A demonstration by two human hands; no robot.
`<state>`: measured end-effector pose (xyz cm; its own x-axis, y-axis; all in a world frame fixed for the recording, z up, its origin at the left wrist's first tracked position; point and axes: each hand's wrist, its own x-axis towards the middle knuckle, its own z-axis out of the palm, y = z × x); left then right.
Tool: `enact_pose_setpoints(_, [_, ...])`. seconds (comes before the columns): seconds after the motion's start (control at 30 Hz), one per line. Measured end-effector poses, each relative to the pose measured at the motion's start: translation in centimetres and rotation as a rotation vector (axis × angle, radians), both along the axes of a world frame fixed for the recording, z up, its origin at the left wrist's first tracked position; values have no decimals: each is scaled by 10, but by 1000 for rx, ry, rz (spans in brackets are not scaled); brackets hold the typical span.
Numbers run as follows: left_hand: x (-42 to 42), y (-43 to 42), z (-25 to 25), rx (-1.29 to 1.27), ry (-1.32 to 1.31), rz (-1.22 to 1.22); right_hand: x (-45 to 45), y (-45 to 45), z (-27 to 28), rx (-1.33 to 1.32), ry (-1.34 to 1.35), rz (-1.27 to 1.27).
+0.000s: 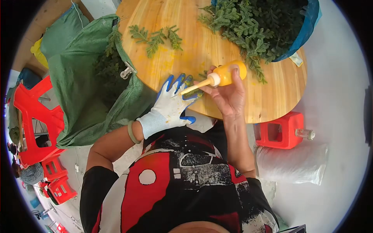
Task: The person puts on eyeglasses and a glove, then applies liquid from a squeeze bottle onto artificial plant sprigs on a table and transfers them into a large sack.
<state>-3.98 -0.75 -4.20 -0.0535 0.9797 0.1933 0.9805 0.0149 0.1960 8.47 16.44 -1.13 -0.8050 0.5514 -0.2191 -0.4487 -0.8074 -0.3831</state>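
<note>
Head: right grip [230,96] wraps bottle [227,74]; left grip [169,105] looks mostly spread.

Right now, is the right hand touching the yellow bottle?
Touching. The head view shows the right hand holding the yellow bottle up, thumb laid across its side.

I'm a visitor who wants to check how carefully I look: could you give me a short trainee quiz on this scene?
1. True or false: the yellow bottle is standing upright on the table.
2. Which of these does the metal clip touch? A) the green bag B) the blue bag C) the red stool
3. Fill in: the left hand wears a white glove whose thumb tip is ____.

Key: 1. False; the right hand holds the yellow bottle. 2. A. 3. Blue.
</note>
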Motion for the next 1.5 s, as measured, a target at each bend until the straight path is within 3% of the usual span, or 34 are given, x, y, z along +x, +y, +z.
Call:
enact_pose_setpoints(0.33, [0,-1,0,-20,-14,-2,7,5,-14,71,-96,102])
enact_pose_setpoints(0.63, [-2,0,-3,176,12,-40,5,9,-18,84,-98,130])
enact_pose_setpoints(1.17, [0,-14,-4,59,41,-31,3,11,-18,32,-101,87])
enact_pose_setpoints(1.37, [1,-13,6,35,-11,-2,35,37,-7,54,36,-96])
enact_pose_setpoints(1.5, [0,-13,4,36,-26,-1,50,48,-5,220,-66,-260])
